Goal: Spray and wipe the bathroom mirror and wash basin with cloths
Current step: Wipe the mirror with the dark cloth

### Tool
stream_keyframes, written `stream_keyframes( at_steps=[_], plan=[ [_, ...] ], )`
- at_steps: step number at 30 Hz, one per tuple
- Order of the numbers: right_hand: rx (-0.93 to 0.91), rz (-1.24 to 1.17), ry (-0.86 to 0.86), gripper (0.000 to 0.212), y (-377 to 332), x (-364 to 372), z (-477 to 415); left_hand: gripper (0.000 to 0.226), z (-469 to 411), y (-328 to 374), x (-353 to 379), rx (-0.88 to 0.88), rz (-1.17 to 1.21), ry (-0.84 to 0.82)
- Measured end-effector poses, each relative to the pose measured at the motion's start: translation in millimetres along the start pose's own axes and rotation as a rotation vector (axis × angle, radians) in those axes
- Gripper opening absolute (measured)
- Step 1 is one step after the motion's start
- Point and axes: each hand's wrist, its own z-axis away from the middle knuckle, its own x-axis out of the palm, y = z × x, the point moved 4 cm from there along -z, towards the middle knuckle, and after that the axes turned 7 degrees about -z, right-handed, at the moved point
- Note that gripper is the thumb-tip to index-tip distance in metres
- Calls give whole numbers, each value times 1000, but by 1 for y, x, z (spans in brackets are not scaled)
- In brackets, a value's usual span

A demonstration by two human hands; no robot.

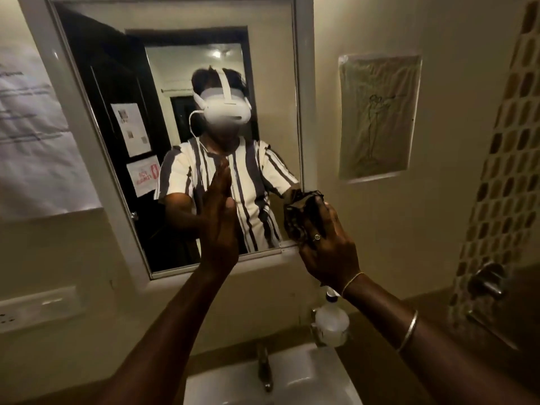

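Over on the left, the mirror in its white frame. The left hand is flat against the glass, fingers straight, holding nothing: a brace, by the look of it. Moving right, the right hand has the dark cloth bunched tight in curled fingers, pressed at the mirror's lower right corner. Soft, light, floppy stuff, I'd say, so a full fistful is the way to hold it, and the glass wants firm but careful pressure. Below that wrist, the spray bottle stands at the back corner of the wash basin, near the tap, untouched.
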Motion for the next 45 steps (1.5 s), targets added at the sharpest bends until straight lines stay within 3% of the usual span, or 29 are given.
stream_keyframes(
  at_steps=[11,16,26,31,35,41,45],
  plan=[
    [235,-190,-23,77,-14,24,61,51,38,-16,-18,0,-76,-17],
    [578,-550,129,69,-40,53,73,50,51,-19,-26,-28,-73,-35],
    [1046,-830,546,63,-113,90,51,52,80,-23,-65,-102,-102,-25],
    [1037,-904,521,68,-160,111,46,50,101,-29,-95,-150,-116,24],
    [863,-800,362,70,-204,134,43,46,124,-38,-124,-213,-119,88],
    [756,-696,152,65,-264,166,51,42,165,-58,-169,-453,-64,263],
    [678,-751,49,65,-297,177,54,35,178,-68,-190,-579,-32,327]
  ],
)
